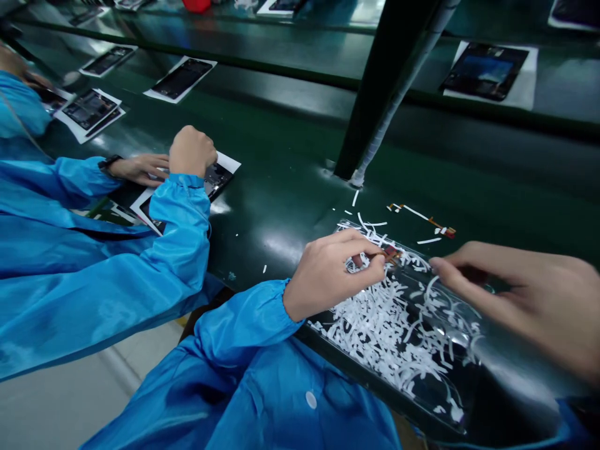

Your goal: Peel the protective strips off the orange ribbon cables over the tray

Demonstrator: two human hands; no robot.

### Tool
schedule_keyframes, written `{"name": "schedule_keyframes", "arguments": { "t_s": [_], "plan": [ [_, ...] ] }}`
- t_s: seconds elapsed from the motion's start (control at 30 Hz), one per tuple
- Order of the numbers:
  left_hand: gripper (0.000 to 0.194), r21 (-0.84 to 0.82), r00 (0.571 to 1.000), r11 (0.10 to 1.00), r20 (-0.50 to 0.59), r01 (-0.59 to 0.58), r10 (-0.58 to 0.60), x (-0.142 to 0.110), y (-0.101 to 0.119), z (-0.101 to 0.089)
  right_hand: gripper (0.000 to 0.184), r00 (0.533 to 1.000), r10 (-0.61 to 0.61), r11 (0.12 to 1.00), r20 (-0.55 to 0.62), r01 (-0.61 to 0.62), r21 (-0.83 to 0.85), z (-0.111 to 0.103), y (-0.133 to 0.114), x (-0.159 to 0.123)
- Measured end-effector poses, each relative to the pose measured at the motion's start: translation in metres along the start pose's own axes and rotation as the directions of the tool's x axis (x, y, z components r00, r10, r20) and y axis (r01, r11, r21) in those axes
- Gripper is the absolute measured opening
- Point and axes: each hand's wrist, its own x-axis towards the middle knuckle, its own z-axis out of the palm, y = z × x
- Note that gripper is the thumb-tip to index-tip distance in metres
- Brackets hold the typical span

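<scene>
My left hand [330, 272] is closed in a pinch on a small brown-and-gold flex strip [391, 253], held just above a black tray [356, 369] full of white paper slivers [394, 319]. My right hand [525, 294] reaches in from the right over the tray's far end, fingers stretched together and pointing left; whether they hold anything I cannot make out. Both sleeves are blue.
A co-worker in a blue coat at left presses both hands [190, 153] on a dark phone panel [215, 178] lying on white paper. More panels on paper [180, 78] lie along the green belt. A black post [389, 81] rises behind the tray. Loose flex strips [443, 228] lie beyond it.
</scene>
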Motion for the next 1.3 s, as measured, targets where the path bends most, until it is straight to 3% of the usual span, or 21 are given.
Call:
{"name": "schedule_keyframes", "arguments": {
  "t_s": [0.17,0.27,0.3,0.37,0.43,0.47,0.6,0.7,0.8,0.87,0.97,1.07,1.17,1.3],
  "plan": [
    [0.012,0.015,0.996,0.997,-0.062,-0.069,0.070,-0.005,0.007,-0.022,0.032,0.978,-0.184,0.936,0.100,0.143,0.321,-0.008,-0.032,0.043],
    [0.012,-0.215,0.990,0.976,-0.134,0.011,-0.041,-0.010,-0.012,-0.041,0.031,0.967,-0.173,0.851,0.186,0.052,0.522,0.001,-0.062,0.090],
    [0.018,-0.361,0.986,0.931,-0.125,0.057,-0.109,-0.013,-0.023,-0.048,0.031,0.962,-0.161,0.809,0.222,-0.001,0.588,0.008,-0.071,0.108],
    [0.033,-0.639,0.969,0.752,-0.041,0.163,-0.244,-0.021,-0.047,-0.063,0.028,0.938,-0.158,0.706,0.308,-0.111,0.699,0.027,-0.089,0.146],
    [0.046,-0.751,0.932,0.607,0.031,0.261,-0.362,-0.033,-0.070,-0.077,0.024,0.920,-0.134,0.609,0.367,-0.216,0.763,0.054,-0.104,0.183],
    [0.051,-0.761,0.909,0.583,0.023,0.286,-0.416,-0.040,-0.079,-0.083,0.024,0.916,-0.126,0.588,0.380,-0.240,0.772,0.069,-0.111,0.200],
    [0.062,-0.683,0.800,0.667,-0.201,0.299,-0.565,-0.065,-0.100,-0.104,0.023,0.907,-0.069,0.546,0.415,-0.314,0.777,0.131,-0.128,0.250],
    [0.059,-0.533,0.716,0.785,-0.409,0.315,-0.565,-0.074,-0.109,-0.112,0.023,0.916,-0.005,0.569,0.402,-0.328,0.754,0.155,-0.124,0.266],
    [0.044,-0.429,0.695,0.839,-0.489,0.336,-0.528,-0.075,-0.113,-0.112,0.024,0.922,0.041,0.620,0.386,-0.326,0.713,0.144,-0.096,0.260],
    [0.030,-0.393,0.709,0.853,-0.487,0.343,-0.510,-0.076,-0.112,-0.109,0.024,0.912,0.046,0.679,0.408,-0.328,0.657,0.118,-0.064,0.241],
    [0.017,-0.352,0.726,0.872,-0.491,0.340,-0.482,-0.076,-0.109,-0.103,0.024,0.872,0.001,0.861,0.490,-0.250,0.443,0.066,-0.009,0.197],
    [0.019,-0.354,0.740,0.883,-0.494,0.308,-0.456,-0.073,-0.101,-0.096,0.034,0.899,0.153,0.943,0.411,-0.258,0.212,0.030,0.038,0.149],
    [0.021,-0.330,0.796,0.897,-0.435,0.295,-0.421,-0.065,-0.086,-0.085,0.043,0.931,0.267,0.949,0.249,-0.300,0.103,0.032,0.071,0.119],
    [0.021,-0.285,0.873,0.910,-0.300,0.302,-0.384,-0.053,-0.067,-0.068,0.058,0.956,0.258,0.957,0.138,-0.272,0.095,0.064,0.097,0.112]
  ]
}}
